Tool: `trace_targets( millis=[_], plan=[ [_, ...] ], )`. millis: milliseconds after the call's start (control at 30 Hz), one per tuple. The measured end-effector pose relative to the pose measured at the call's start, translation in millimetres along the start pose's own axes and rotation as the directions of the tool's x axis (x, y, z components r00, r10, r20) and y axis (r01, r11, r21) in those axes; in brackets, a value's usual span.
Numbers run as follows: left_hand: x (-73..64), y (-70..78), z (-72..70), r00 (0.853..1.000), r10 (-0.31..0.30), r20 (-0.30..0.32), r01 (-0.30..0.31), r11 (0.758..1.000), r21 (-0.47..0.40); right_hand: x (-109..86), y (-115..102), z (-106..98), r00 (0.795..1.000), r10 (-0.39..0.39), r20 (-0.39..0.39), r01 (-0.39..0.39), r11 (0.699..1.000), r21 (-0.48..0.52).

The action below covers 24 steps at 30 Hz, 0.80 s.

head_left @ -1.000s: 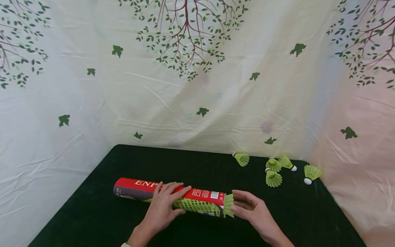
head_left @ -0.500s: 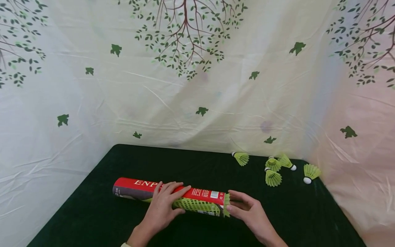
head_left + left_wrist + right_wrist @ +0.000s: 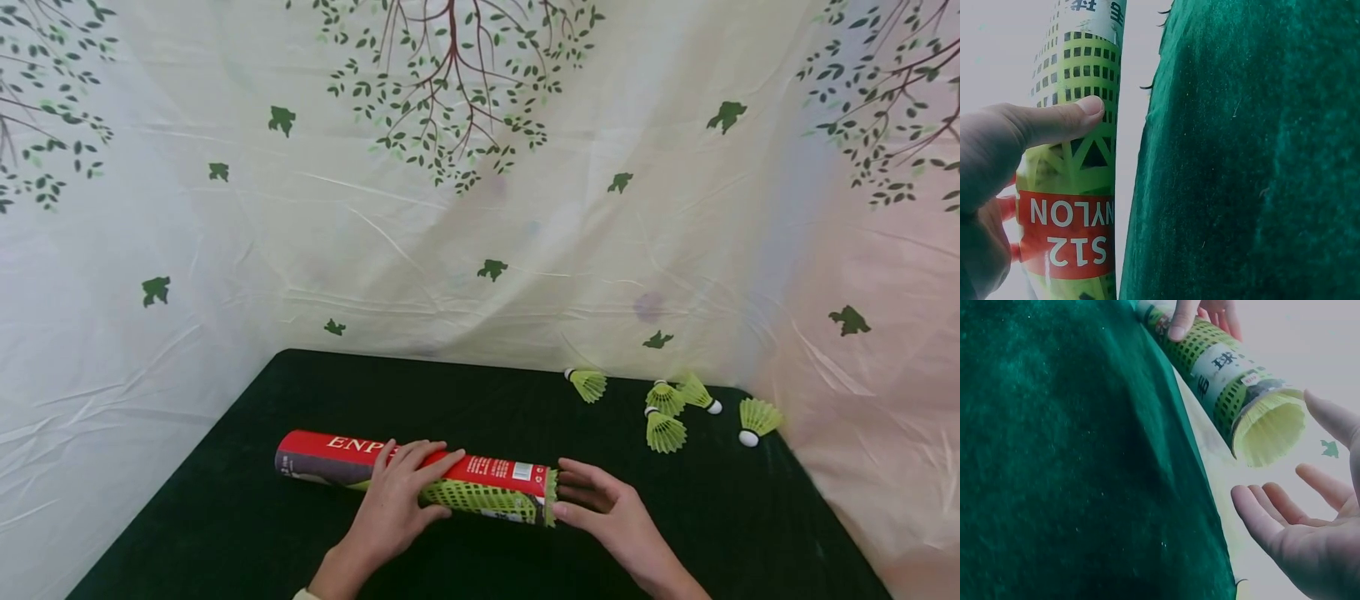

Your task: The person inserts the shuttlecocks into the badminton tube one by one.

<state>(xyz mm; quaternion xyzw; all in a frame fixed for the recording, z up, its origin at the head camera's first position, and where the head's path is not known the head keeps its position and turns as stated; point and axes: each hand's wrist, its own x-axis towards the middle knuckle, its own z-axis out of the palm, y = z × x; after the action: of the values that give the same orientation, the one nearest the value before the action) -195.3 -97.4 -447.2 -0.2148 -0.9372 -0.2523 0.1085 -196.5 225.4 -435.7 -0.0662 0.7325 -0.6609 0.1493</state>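
Observation:
A red, grey and green shuttlecock tube (image 3: pixel 495 472) lies on its side near the middle of the table. My left hand (image 3: pixel 397 504) grips it around the middle, thumb along the near side, which shows in the left wrist view as well. From the tube's right end pokes the yellow-green skirt of a shuttlecock (image 3: pixel 1272 428), its rim just past the opening and its cork hidden inside. My right hand (image 3: pixel 618 521) is beside that opening, fingers spread and loosely bent around nothing, one fingertip right at the skirt's edge in the right wrist view.
Several loose yellow-green shuttlecocks lie at the back right of the dark green table (image 3: pixel 225 533): one alone (image 3: pixel 587 385), a cluster with one in front (image 3: pixel 665 432), and another near the right edge (image 3: pixel 759 419). A pale printed curtain (image 3: pixel 420 250) stands behind.
The shuttlecock's skirt has slid left, deeper into the tube, leaving only a thin rim out. My right hand followed it left, then drew slightly back. My left hand stayed put.

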Motion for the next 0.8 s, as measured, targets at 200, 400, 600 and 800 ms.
trace_targets(
  millis=[200, 400, 600, 800],
  plan=[
    [0.2, 0.0, 0.5, 1.0, 0.0, 0.005, 0.0, 1.0, -0.005, -0.4, 2.7, -3.7, 1.0, -0.004, 0.026, 0.004, 1.0, 0.009],
    [0.3, 0.8, 0.6, 1.0, -0.002, 0.006, 0.002, 1.0, -0.003, 0.2, 3.8, -1.3, 0.999, -0.02, 0.027, 0.019, 0.999, 0.028],
    [-0.1, 0.8, 0.9, 1.0, -0.009, 0.001, 0.009, 1.0, 0.0, 1.6, 3.9, 2.2, 1.0, -0.026, 0.015, 0.025, 1.0, 0.004],
    [0.6, 1.0, 1.1, 1.0, -0.005, 0.0, 0.005, 1.0, -0.002, 2.6, 2.5, 5.1, 1.0, -0.024, 0.005, 0.024, 1.0, -0.008]
  ],
)
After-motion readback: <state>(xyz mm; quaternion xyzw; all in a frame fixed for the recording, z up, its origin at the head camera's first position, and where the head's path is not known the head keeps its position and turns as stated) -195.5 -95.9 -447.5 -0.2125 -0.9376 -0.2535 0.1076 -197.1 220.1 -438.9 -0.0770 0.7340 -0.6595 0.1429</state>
